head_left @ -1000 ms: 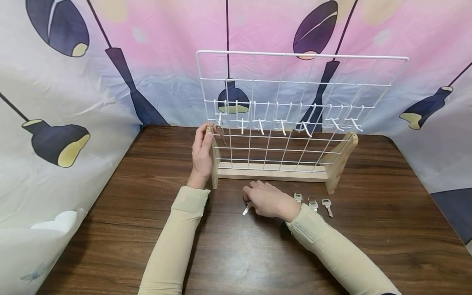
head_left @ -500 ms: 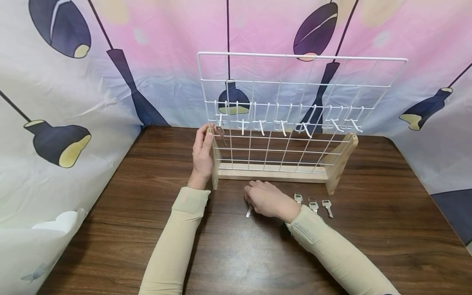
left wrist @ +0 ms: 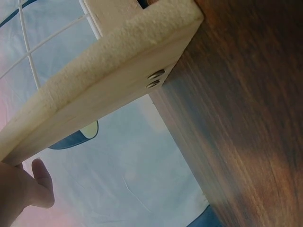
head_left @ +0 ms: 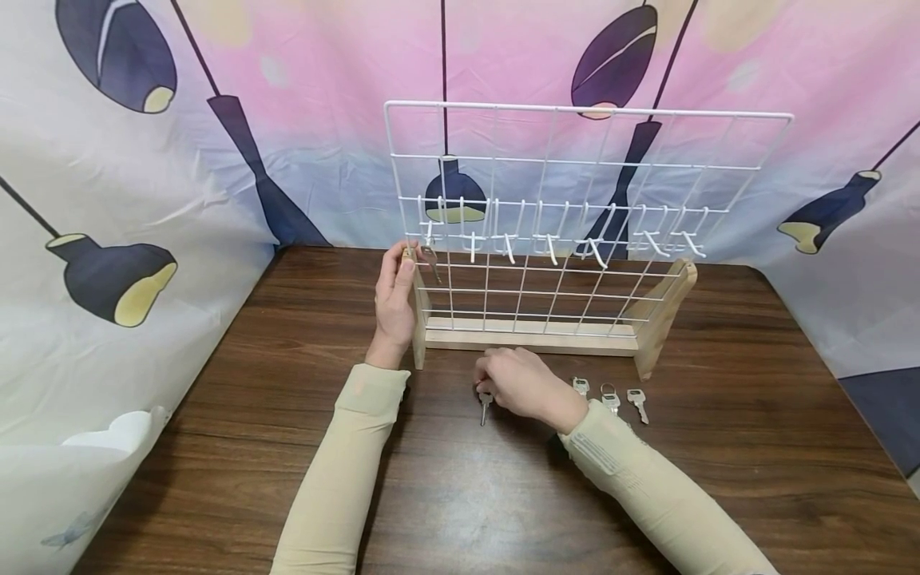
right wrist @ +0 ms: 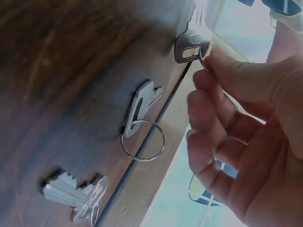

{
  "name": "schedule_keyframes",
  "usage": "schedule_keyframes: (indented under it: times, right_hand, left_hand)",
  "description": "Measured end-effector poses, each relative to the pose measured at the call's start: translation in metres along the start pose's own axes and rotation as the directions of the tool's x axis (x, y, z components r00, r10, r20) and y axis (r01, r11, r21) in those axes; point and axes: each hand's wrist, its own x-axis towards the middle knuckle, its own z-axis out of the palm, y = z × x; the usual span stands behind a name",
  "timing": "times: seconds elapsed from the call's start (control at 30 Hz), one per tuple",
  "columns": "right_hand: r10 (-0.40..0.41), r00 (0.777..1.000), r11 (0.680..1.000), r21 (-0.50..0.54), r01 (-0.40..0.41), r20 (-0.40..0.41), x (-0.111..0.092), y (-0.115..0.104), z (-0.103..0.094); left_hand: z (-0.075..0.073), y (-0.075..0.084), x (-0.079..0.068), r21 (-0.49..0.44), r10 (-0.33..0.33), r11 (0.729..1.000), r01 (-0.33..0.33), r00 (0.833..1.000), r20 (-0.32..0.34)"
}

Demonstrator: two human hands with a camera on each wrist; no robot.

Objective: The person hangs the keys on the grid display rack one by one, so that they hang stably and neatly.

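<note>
My right hand (head_left: 521, 382) pinches the ring of a metal key (head_left: 485, 409) between thumb and forefinger, just in front of the rack's base. In the right wrist view that held key (right wrist: 191, 45) dangles from its small ring, the other fingers curled beside it. My left hand (head_left: 394, 299) grips the upper end of the left wooden side post (head_left: 420, 319) of a white wire grid rack (head_left: 589, 109). In the left wrist view only the thumb (left wrist: 43, 182) and part of that hand show beside the post. Another key (head_left: 433, 263) hangs at the leftmost hook.
Several white hooks (head_left: 550, 247) line the grid. Loose keys lie right of my right hand, one by the rack's right foot (head_left: 637, 405) and another with a ring (head_left: 610, 398). Beneath is a dark wooden table (head_left: 287, 447). A printed cloth (head_left: 323, 96) hangs behind.
The held key has swung from slanting down to the left to pointing nearly straight down towards me. My right hand has shifted only slightly; my left hand stays on the post.
</note>
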Motion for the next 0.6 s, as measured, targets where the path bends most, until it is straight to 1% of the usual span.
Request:
schedule_keyframes:
  times: [0.13, 0.3, 0.6]
  right_hand:
    - [0.008, 1.0, 0.999, 0.033, -0.007, -0.013, -0.0006, -0.0008, -0.0019]
    - [-0.01, 0.999, 0.998, 0.069, 0.014, -0.051, -0.0006, -0.0002, -0.0018]
    - [0.019, 0.996, 0.991, 0.136, -0.007, -0.087, -0.0004, 0.0004, -0.0056]
  left_hand:
    - [-0.0002, -0.0003, -0.0005, 0.003, 0.003, 1.0, -0.003, 1.0, -0.004]
    - [-0.0007, -0.0014, -0.0012, 0.004, 0.009, 1.0, -0.009, 1.0, -0.011]
    - [-0.002, -0.0034, -0.001, 0.011, 0.007, 1.0, -0.007, 1.0, -0.002]
